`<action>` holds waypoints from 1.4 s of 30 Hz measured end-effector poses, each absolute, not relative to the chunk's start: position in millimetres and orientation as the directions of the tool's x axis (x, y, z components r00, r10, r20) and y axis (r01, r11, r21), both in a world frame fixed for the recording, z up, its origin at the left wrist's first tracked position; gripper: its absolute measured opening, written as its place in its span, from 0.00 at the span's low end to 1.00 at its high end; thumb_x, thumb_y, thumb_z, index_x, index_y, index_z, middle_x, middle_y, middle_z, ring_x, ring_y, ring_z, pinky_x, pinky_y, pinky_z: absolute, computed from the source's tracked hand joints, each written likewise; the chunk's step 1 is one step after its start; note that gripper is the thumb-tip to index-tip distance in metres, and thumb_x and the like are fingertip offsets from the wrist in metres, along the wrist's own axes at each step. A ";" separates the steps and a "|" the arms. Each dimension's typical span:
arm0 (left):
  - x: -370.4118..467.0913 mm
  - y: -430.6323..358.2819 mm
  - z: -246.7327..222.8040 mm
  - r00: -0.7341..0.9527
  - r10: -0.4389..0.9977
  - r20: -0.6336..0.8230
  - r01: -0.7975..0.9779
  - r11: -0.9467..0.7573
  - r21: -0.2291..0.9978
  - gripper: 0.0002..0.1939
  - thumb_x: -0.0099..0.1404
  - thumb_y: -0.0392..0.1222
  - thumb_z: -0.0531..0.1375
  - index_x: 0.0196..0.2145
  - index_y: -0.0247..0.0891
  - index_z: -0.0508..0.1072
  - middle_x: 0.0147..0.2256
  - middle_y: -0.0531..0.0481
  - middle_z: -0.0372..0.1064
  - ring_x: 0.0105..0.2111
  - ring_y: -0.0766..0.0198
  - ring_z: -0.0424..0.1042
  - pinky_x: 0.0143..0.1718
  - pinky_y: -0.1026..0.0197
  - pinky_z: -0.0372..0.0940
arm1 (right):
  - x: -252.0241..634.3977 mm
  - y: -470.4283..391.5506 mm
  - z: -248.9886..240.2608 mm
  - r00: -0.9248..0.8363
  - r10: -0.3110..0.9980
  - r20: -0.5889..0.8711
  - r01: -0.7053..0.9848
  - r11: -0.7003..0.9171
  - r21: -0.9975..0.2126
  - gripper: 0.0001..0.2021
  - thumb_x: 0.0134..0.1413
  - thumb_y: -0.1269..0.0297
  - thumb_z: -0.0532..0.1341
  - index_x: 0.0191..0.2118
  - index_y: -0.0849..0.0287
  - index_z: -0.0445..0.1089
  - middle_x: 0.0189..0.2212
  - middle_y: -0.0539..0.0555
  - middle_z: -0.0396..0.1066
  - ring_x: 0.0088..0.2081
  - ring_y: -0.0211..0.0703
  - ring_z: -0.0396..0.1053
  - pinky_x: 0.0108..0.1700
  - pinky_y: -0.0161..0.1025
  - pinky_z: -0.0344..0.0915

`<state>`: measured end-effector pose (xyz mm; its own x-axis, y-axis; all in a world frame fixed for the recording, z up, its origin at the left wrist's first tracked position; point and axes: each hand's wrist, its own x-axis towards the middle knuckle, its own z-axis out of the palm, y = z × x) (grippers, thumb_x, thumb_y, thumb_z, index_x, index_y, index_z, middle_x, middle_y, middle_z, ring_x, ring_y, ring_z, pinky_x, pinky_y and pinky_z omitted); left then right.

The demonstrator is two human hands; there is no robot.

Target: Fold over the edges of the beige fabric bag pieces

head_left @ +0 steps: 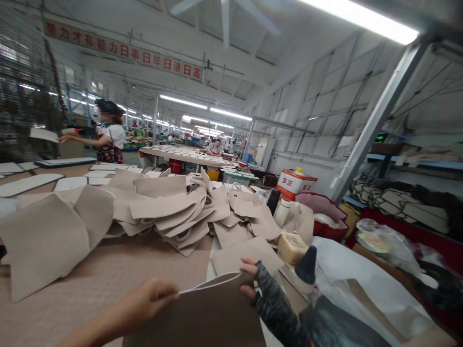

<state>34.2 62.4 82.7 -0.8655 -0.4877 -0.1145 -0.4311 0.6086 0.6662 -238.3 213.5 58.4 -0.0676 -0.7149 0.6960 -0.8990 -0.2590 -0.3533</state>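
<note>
A beige-brown leather-like panel (202, 315) stands before me at the bottom, its pale upper edge showing what look like two layers. My left hand (159, 296) is closed, pinching the upper left corner between thumb and fingers. At the opposite corner is my right hand (253, 279), in a dark patterned fingerless covering. Its thumb and fingers are apart, touching or very near the panel's edge. Just behind lies a flat beige piece (246, 255). Farther back, a loose heap of similar pieces (181, 207) spreads over the brown table (144, 270).
A large curved beige piece (47, 241) lies at left. On the right are a dark-nozzled bottle (306, 270), a yellowish block (291, 248), a white bottle (282, 212) and a red-white can (294, 183). A co-worker (108, 132) stands at left holding a pale piece.
</note>
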 end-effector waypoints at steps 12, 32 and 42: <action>37.9 63.4 88.6 -0.880 -0.450 -0.151 -0.436 0.642 0.630 0.21 0.65 0.52 0.47 0.22 0.35 0.64 0.21 0.56 0.54 0.23 0.69 0.56 0.24 0.69 0.51 | -221.8 202.7 69.1 -0.055 -0.883 0.465 -0.770 -0.259 -0.583 0.02 0.49 0.71 0.57 0.30 0.58 0.65 0.29 0.51 0.67 0.33 0.40 0.67 0.39 0.37 0.65; -13.1 92.8 104.6 -0.894 -0.448 0.010 -0.353 0.717 0.601 0.16 0.64 0.45 0.51 0.35 0.37 0.77 0.28 0.50 0.74 0.28 0.64 0.69 0.29 0.68 0.57 | -196.9 209.0 71.8 -0.041 -0.807 0.589 -0.798 -0.327 -0.505 0.03 0.53 0.66 0.56 0.32 0.57 0.66 0.28 0.50 0.71 0.32 0.38 0.69 0.36 0.32 0.64; -12.2 99.7 108.0 -0.896 -0.444 0.009 -0.358 0.734 0.576 0.15 0.64 0.44 0.51 0.31 0.37 0.76 0.26 0.51 0.73 0.27 0.66 0.69 0.27 0.69 0.56 | -197.5 210.6 70.0 -0.012 -0.736 0.677 -0.877 -0.317 -0.361 0.06 0.49 0.61 0.61 0.32 0.56 0.68 0.27 0.50 0.72 0.29 0.41 0.70 0.30 0.35 0.65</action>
